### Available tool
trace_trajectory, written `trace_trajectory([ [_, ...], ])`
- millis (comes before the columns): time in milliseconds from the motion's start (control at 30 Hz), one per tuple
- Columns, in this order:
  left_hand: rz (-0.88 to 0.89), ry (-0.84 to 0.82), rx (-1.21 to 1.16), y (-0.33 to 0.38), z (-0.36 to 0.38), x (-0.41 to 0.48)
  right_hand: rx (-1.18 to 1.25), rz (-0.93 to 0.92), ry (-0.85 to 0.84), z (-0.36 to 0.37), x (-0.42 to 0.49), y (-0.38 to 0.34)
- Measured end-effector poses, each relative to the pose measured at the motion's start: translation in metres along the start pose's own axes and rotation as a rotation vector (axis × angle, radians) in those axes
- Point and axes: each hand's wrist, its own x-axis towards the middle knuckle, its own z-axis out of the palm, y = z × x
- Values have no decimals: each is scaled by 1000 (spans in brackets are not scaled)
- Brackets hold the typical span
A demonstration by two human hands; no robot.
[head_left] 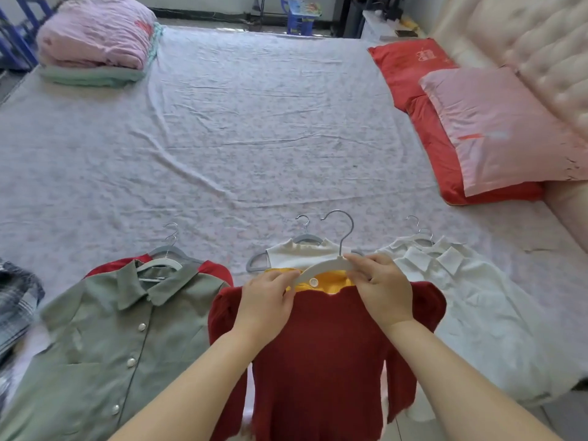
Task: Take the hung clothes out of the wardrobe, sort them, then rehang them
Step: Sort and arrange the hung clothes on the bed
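A dark red sweater lies on the near edge of the bed, over a yellow garment and a cream top on a grey hanger. A white hanger with a metal hook sits at the red sweater's neckline. My left hand pinches its left arm and my right hand grips its right arm. To the left lies a green buttoned shirt on a white hanger over a red garment. To the right lie white shirts on hangers.
A plaid garment lies at the far left edge. The bed sheet spreads beyond the clothes. Folded pink and green bedding sits at the far left corner. Red and pink pillows lie along the padded headboard at right.
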Motion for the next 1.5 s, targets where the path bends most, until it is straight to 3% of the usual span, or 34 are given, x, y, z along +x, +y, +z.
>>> trace_trajectory([
  [333,-124,-108,82,-56,51,70,-39,55,-138,77,84,52],
  [533,-188,-99,116,-89,102,93,-159,151,-330,154,138,86],
  [700,-226,-142,101,-106,131,91,-187,189,-451,187,130,110],
  [1000,-301,-191,234,-94,121,83,-247,124,-598,154,81,103],
  [1500,-414,-72,406,-27,-12,-2,-201,-220,-667,69,10,-28],
])
